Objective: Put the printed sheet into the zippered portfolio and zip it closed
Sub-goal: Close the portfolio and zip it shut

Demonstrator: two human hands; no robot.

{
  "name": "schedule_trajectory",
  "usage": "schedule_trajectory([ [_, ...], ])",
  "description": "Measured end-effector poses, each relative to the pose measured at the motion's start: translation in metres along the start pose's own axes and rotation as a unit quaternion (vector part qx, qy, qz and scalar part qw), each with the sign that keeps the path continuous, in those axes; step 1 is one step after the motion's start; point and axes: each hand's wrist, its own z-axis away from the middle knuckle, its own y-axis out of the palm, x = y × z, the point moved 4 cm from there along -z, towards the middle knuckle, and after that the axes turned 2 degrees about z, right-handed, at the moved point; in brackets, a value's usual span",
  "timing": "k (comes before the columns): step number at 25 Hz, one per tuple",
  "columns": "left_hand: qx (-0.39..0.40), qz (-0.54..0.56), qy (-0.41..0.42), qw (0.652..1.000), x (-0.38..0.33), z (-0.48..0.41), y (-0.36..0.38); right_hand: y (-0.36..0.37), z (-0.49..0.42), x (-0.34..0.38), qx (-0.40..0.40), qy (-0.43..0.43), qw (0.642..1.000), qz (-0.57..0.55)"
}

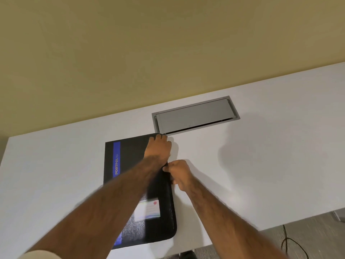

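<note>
Two hands: both on the right edge of the portfolio, which lies closed on the white table.
Portfolio lie: flat, long axis running near to far, blue spine strip on the left, zipper edge on the right.
Near end: the rounded near-right corner sits by the table's front edge; a label card shows on the cover there.
Right hand: nearer of the two, clenched at the right edge about midway along; it seems to pinch something small, probably the zipper pull, though the pull itself cannot be made out.
Left hand: farther, arm crossing over the cover, fingers curled down onto the far-right corner, pressing or gripping the edge there.
Sheet: not visible; judged already inside, since the cover is shut.
Key relation: the unzipped run, if any, lies straight away from the right hand along the long axis towards the left hand's corner; whether that stretch is already shut cannot be told.
Next move, judged: draw the pull along the edge while the left hand steadies the corner.
Far: a grey cable hatch is set in the table just beyond the far corner, clear of the zipper path.
</note>
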Motion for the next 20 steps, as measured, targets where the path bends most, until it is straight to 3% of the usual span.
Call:
schedule_trajectory([
  [5, 0.019, -0.091, -0.006, 0.996, -0.02, -0.015, 0.003, 0.001, -0.005, -0.002, -0.047, 0.01, 0.999, -0.003],
  [7, 0.03, -0.114, -0.008, 0.993, -0.026, -0.02, 0.005, 0.004, -0.007, -0.007, -0.059, 0.031, 0.995, -0.072],
  [10, 0.03, -0.132, 0.0, 0.991, -0.032, -0.026, 0.006, 0.013, -0.006, -0.008, -0.013, 0.055, 0.98, -0.19],
  [16, 0.025, -0.096, 0.003, 0.995, -0.031, -0.032, 0.007, 0.013, -0.004, -0.012, -0.093, -0.007, 0.992, -0.08],
  [20, -0.022, -0.068, 0.015, 0.997, -0.014, -0.039, 0.001, 0.011, -0.007, -0.005, -0.163, -0.037, 0.976, 0.141],
])
